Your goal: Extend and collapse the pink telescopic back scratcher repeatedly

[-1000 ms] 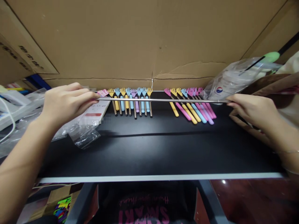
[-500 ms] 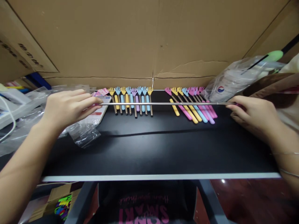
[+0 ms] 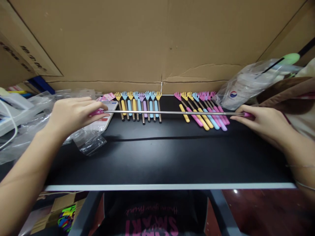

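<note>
A telescopic back scratcher (image 3: pixel 157 112) is drawn out long and held level above the black table, its thin metal rod spanning between my hands. My left hand (image 3: pixel 73 113) pinches one pink end, and my right hand (image 3: pixel 261 121) grips the other pink end. The fingers partly hide both ends. Behind the rod, short back scratchers with bare metal shafts (image 3: pixel 144 118) lie in a row, with coloured handle sleeves (image 3: pixel 134 105) between them. On the right, several back scratchers with handles fitted (image 3: pixel 208 123) lie slanted beside a loose yellow sleeve (image 3: pixel 184 113).
A phone (image 3: pixel 108 113) and crumpled clear plastic bags (image 3: pixel 91 144) lie at the left. At the right stands a plastic-wrapped cup (image 3: pixel 236 93). A cardboard wall (image 3: pixel 137 42) rises behind the table (image 3: pixel 152 164). Below left, a carton holds bright coloured pieces (image 3: pixel 66 218).
The rod has come slightly lower in view, its right end dipping more. My right hand has shifted a little left and down, and pink now shows at both ends.
</note>
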